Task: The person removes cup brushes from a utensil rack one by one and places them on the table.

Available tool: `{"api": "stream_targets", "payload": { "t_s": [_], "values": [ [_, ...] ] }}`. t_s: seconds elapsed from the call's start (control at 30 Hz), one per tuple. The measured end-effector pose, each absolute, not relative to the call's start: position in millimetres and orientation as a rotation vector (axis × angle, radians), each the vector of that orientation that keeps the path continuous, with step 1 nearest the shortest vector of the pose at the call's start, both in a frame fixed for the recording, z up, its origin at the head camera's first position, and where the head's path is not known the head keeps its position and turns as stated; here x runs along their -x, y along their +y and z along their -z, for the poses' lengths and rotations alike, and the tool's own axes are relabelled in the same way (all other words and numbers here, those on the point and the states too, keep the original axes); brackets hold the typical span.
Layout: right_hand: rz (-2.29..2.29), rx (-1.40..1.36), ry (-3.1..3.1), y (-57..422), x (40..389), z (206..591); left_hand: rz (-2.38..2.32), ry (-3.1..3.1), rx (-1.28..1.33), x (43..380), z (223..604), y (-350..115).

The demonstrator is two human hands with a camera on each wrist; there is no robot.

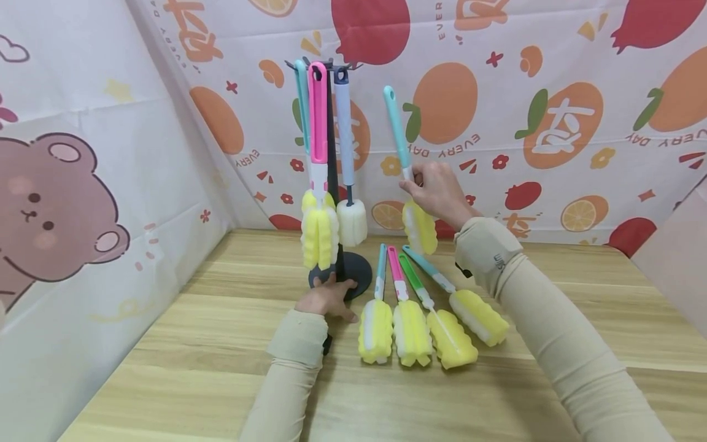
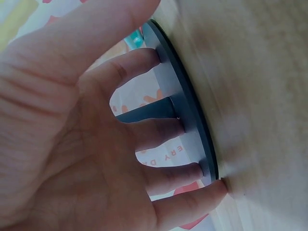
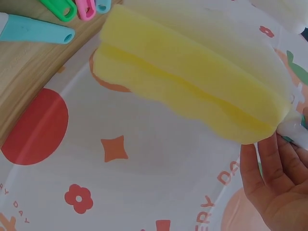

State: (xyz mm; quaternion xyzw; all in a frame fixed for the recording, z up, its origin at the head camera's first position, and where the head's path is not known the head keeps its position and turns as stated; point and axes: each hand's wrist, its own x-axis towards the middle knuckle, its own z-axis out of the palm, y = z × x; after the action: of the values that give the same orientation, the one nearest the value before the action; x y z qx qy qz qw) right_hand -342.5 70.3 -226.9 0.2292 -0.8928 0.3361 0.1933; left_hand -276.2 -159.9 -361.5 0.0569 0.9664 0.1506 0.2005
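Midair now, teal-handled brush [image 1: 399, 136] in front of the printed cloth [image 1: 497, 202], held by the right hand [image 1: 439, 187], whose grip is closed round the white neck, finger and thumb. Long axis steep, close to upright: handle up, top leaning left toward the stand, yellow-and-white sponge head [image 1: 421, 227] hanging below the grip. Key relation: black stand [image 1: 333, 166] lies to the left of the brush, the two apart; loop end of the handle sits right of the hooks [image 1: 353, 65] and a little lower in the head view. Left hand is nearer the stand, in fact touching it: left hand [image 1: 327, 299] rests on the round base [image 1: 359, 276], fingers spread, pressing rather than clasping. Count, hanging: three brushes visible, one teal [image 1: 302, 110], one pink [image 1: 318, 132], one grey-blue with a white head [image 1: 346, 141]; anything behind the pole, cannot tell. Count, lying on the desk [image 1: 193, 368]: four, fanned, handles pointing away, yellow heads toward the person: light blue [image 1: 377, 313], pink [image 1: 409, 319], green [image 1: 450, 337], teal [image 1: 469, 307]. One in hand, so eight brushes seen, one stand.
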Motion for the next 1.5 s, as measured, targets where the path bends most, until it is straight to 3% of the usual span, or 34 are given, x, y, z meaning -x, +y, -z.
{"api": "stream_targets", "payload": {
  "t_s": [1.5],
  "values": [
    [-0.888, -0.589, -2.673, 105, 352, 249, -0.399, 2.714, -0.184, 276, 362, -161]
  ]
}}
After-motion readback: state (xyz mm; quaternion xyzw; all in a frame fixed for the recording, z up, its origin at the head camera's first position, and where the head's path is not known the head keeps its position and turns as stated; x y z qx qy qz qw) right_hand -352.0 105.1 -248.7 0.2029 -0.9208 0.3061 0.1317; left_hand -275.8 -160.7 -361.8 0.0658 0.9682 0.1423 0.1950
